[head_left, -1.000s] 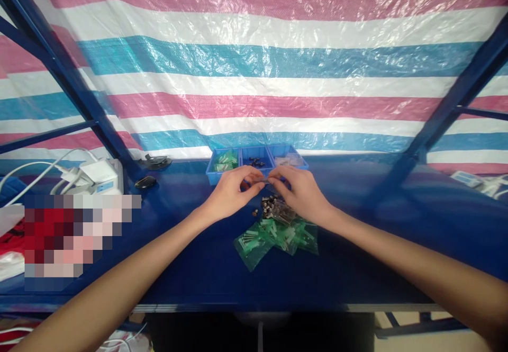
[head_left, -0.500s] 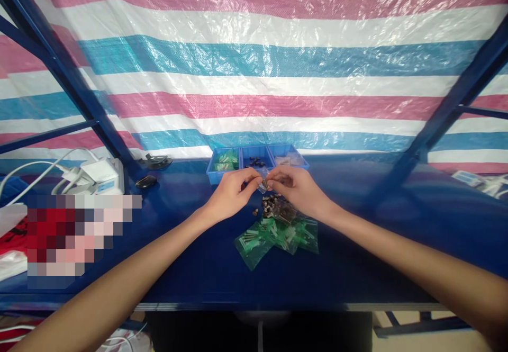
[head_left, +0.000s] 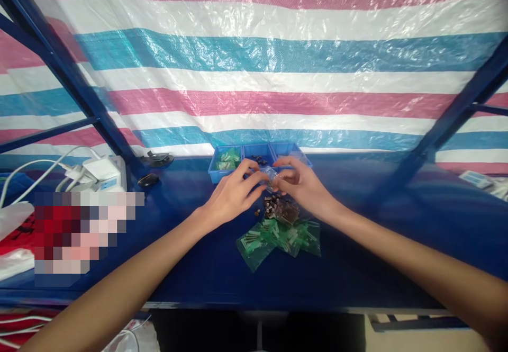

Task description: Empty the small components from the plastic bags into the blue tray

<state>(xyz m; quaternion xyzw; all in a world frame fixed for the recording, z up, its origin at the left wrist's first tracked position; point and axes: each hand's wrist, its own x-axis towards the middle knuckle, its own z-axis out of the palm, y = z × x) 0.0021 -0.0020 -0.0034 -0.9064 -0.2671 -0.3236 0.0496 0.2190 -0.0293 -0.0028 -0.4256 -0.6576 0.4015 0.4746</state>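
A small clear plastic bag (head_left: 271, 176) is pinched between the thumb and fingers of my right hand (head_left: 305, 183), above the blue table. My left hand (head_left: 237, 189) is just to its left, fingers spread, their tips close to the bag; whether they touch it I cannot tell. What the bag contains is too small to make out. Below my hands lies a heap of small dark metal fittings (head_left: 272, 204), with a clear bag of brown pieces (head_left: 287, 213) against it. Nearer to me, several green-tinted bags (head_left: 256, 241) of screw-like pieces overlap on the table.
Behind my hands stands a blue three-part tray (head_left: 220, 174) holding green bags, dark fittings and clear bags. At left are a black mouse (head_left: 148, 180), a power strip with white plugs (head_left: 113, 174) and a red-and-white bag (head_left: 16, 233). A striped sheet (head_left: 278, 82) hangs behind.
The fingers of my left hand have come off their pinch on the small clear bag and spread apart. My right hand keeps hold of the bag. The view has shifted slightly.
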